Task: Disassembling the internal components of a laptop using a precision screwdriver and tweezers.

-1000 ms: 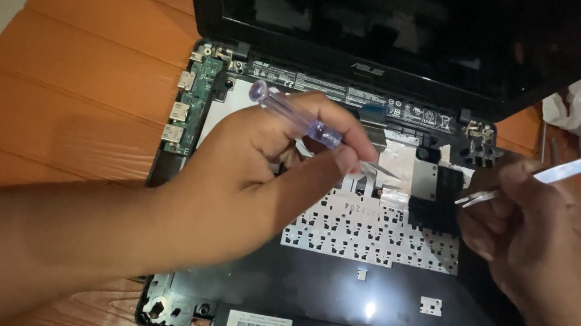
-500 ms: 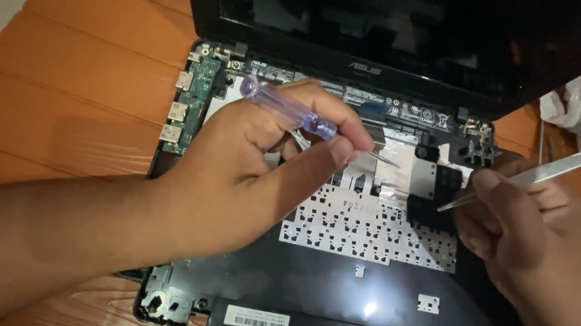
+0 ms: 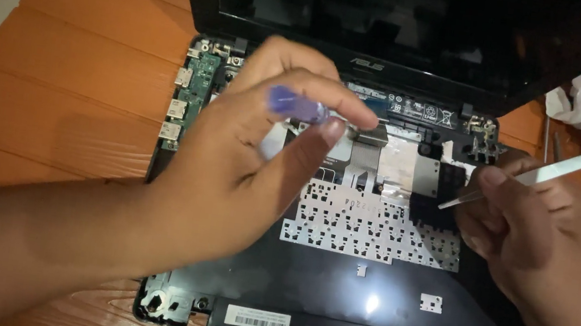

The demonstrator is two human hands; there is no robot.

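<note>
Left hand (image 3: pixel 229 177) pinches a blue-handled screwdriver (image 3: pixel 298 104), tip apparently at the ribbon cable (image 3: pixel 365 154), though blur hides contact. Right hand (image 3: pixel 522 223) grips a metal spudger (image 3: pixel 567 166) beside it, over the opened laptop (image 3: pixel 364 285). Keep the driver vertical, pressure light.

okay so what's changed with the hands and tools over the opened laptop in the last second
The left hand lifted and turned the blue-handled screwdriver, swinging its handle toward the camera. The right hand kept hold of the white pry tool, its tip still near the silver foil. The laptop stayed put.
</note>
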